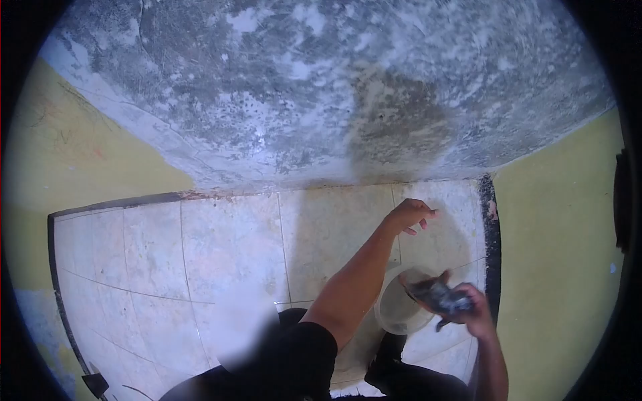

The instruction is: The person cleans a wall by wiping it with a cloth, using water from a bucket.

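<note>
My right hand is closed around a dark animal that looks like a turtle, with short limbs sticking out at its sides. Motion blur hides its finer detail. It is tilted over the right side of a round, translucent plastic tub, which stands on the floor between my legs. Past the tub, my left hand reaches forward above the tiles, its fingers loosely bent and apart, with nothing visible in them.
Pale tiles cover the floor, edged by a dark skirting strip. A worn grey-white wall rises ahead, with yellow walls at both sides. My dark-clothed knees are at the bottom. A whitish blur covers the lower-left floor.
</note>
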`<state>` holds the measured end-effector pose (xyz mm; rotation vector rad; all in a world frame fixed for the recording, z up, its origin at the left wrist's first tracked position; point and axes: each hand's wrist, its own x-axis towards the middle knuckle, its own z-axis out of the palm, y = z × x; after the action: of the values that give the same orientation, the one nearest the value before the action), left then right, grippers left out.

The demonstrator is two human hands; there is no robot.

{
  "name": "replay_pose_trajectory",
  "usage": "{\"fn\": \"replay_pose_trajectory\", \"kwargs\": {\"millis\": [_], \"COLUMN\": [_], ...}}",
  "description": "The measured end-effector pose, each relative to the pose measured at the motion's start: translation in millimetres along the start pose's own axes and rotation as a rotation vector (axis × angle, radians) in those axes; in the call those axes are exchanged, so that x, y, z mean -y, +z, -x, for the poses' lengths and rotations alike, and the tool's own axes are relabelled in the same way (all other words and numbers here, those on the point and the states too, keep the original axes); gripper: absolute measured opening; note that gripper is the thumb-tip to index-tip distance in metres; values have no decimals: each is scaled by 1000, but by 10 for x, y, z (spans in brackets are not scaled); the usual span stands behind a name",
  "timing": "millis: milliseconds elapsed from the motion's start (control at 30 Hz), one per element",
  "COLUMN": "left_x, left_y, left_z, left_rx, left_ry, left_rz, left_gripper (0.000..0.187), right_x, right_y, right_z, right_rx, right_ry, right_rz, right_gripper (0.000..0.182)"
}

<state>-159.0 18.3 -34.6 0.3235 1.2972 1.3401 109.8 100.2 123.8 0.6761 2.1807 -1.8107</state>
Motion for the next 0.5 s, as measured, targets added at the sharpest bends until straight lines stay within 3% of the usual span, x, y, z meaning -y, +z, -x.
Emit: {"fn": "replay_pose_trajectory", "kwargs": {"millis": [33, 100, 167, 200, 267, 300, 367, 433, 500], "left_x": [63, 151, 107, 93, -12, -66, -157, -304, -323], "left_y": [51, 115, 96, 105, 70, 20, -71, -130, -70], "left_z": [-22, -35, 53, 126, 263, 358, 595, 877, 1048], "left_rx": [-9, -102, -145, -171, -240, -291, -378, -452, -489], "left_ry": [-4, -30, -25, -32, -3, 9, 55, 47, -29], "left_rz": [-4, -9, -85, -156, -209, -262, -272, -541, -851], "left_gripper": [44, 46, 44, 43, 43, 42, 42, 44, 45], "right_x": [-61, -707, -1204, -1389, -1585, -1574, -1547, -2003, -2425], "right_y": [148, 247, 402, 471, 554, 621, 731, 704, 647], "right_z": [12, -88, -300, -377, -609, -686, -827, -1033, -1252], "right_rx": [66, 235, 283, 299, 296, 320, 445, 513, 615], "right_ry": [152, 174, -51, -63, -428, -469, -18, -134, 48], "right_rz": [-131, -97, 349, 353, 754, 760, 1136, 1277, 1310], "right_gripper": [50, 44, 46, 46, 42, 42, 46, 45, 42]}}
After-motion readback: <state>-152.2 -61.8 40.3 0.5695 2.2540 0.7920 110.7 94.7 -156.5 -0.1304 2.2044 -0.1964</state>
